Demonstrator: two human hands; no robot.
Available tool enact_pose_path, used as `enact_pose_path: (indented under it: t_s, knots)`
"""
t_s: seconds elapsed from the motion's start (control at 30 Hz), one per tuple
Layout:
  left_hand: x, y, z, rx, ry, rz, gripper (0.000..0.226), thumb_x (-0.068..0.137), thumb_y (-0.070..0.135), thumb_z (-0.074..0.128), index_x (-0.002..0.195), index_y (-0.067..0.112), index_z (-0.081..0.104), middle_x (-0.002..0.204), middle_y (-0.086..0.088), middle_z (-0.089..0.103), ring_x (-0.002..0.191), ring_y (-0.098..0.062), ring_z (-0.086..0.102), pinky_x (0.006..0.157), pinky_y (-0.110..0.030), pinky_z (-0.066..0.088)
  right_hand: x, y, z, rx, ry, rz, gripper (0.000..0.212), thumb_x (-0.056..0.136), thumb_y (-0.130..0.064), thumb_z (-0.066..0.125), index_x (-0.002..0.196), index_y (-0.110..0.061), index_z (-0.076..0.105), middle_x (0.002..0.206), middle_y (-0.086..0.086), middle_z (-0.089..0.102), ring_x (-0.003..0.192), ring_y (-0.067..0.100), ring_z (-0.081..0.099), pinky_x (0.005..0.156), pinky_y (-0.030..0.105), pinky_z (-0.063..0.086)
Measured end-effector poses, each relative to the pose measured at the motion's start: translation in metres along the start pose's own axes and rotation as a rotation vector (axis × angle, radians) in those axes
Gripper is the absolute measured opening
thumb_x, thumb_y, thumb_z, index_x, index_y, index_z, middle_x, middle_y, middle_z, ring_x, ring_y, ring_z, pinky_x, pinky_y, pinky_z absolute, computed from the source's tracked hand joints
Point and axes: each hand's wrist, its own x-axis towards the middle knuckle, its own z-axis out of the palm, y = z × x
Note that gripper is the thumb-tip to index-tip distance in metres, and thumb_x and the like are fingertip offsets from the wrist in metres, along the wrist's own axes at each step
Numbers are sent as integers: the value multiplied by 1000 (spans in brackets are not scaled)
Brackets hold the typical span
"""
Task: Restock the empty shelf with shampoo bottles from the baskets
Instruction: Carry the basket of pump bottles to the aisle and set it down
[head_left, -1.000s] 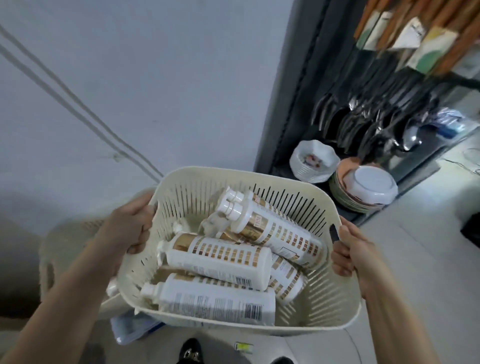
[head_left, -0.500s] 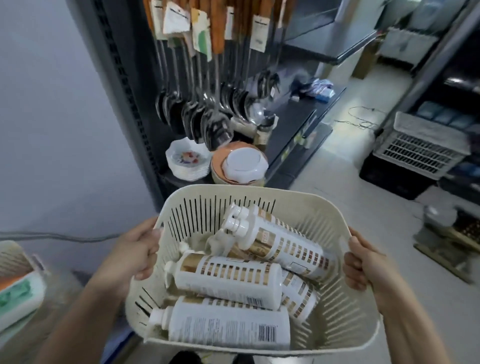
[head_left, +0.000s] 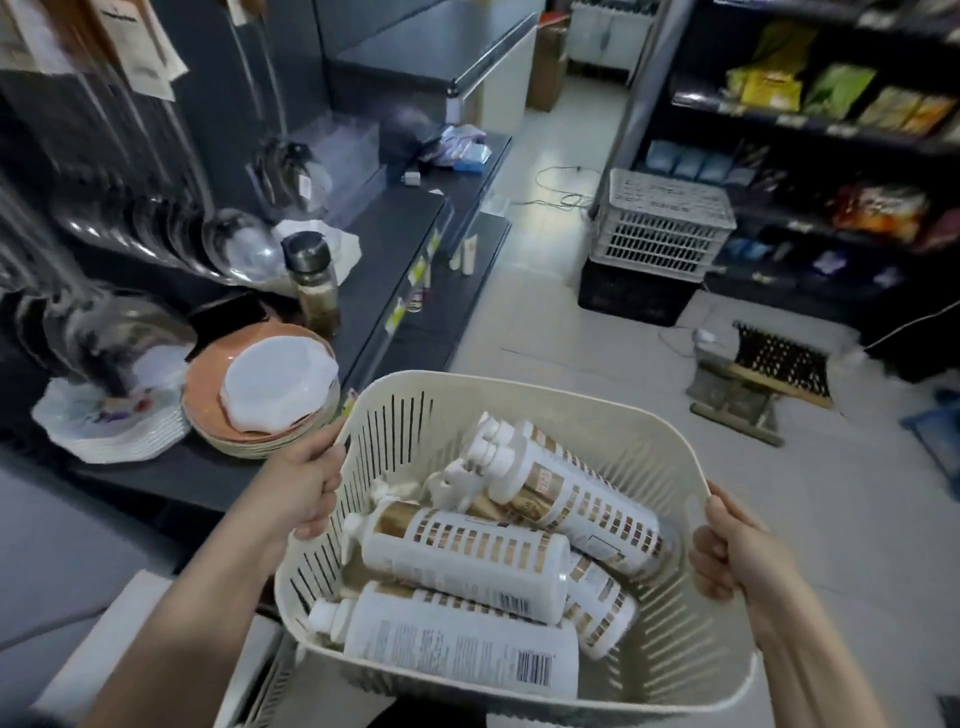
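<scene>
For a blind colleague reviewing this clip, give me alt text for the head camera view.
A person's left hand and right hand grip opposite rims of a cream slotted plastic basket holding several white and gold shampoo bottles lying on their sides. Beyond it, a dark shop shelf carries stacked plates.

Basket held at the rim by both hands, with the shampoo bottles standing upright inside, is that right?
Not quite: the head view shows the bottles lying on their sides in the basket. The left hand and right hand do hold its rim.
</scene>
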Motion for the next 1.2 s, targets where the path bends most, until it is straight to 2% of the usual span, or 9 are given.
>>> enact_pose_path:
  t_s: [0.13, 0.4, 0.57, 0.73, 0.83, 0.97, 1.03, 1.2]
  knots:
    - [69, 15, 48, 38, -32, -18, 39, 101, 8, 40, 119, 41, 52, 56, 1, 33, 35, -7, 24, 33, -16, 18, 60, -23, -17, 39, 67, 17, 39, 106, -17, 36, 145, -20, 42, 48, -2, 19, 28, 6, 21, 34, 11, 21]
    - [187, 74, 149, 106, -124, 2, 41, 102, 11, 40, 124, 44, 51, 57, 2, 29, 39, -7, 23, 35, -18, 17, 174, -101, -36, 65, 182, -3, 38, 107, -16, 35, 142, -24, 44, 49, -1, 21, 29, 6, 22, 32, 13, 19]
    - [256, 125, 212, 155, -182, 11, 41, 102, 12, 41, 129, 41, 53, 56, 3, 30, 37, -6, 23, 35, -16, 18, 237, -149, -57, 100, 218, 10, 37, 106, -17, 37, 142, -24, 47, 47, -4, 25, 32, 6, 24, 32, 15, 20]
    - [315, 160, 272, 116, -214, 1, 39, 101, 10, 40, 113, 41, 60, 57, 2, 33, 34, -5, 24, 32, -15, 19, 304, -197, -76, 85, 221, 3, 38, 106, -17, 36, 140, -25, 50, 47, -5, 25, 33, 6, 24, 32, 18, 21]
    - [356, 177, 319, 138, -218, 11, 40, 102, 8, 39, 123, 37, 57, 55, 1, 32, 31, -5, 25, 32, -12, 20, 354, -230, -94, 43, 225, -7, 37, 106, -17, 36, 139, -30, 49, 48, -4, 25, 34, 7, 24, 35, 18, 21]
    - [406, 194, 383, 153, -192, 7, 42, 103, 8, 35, 136, 30, 49, 51, -1, 30, 27, -5, 25, 32, -11, 23, 421, -282, -122, -13, 204, -23, 35, 106, -19, 39, 138, -27, 50, 50, -3, 28, 36, 8, 27, 35, 21, 23]
    - [428, 206, 412, 146, -196, 12, 42, 103, 9, 34, 138, 28, 47, 48, 2, 30, 27, -4, 25, 33, -11, 22, 456, -310, -136, -27, 188, -32, 37, 105, -19, 40, 140, -28, 48, 51, -3, 29, 37, 8, 28, 34, 21, 24]
    - [482, 246, 478, 174, -210, 47, 43, 102, 9, 35, 138, 28, 47, 58, -3, 28, 32, -6, 26, 35, -13, 22, 528, -374, -161, -54, 166, -45, 36, 105, -20, 41, 138, -31, 50, 45, -6, 31, 34, 8, 27, 35, 19, 24]
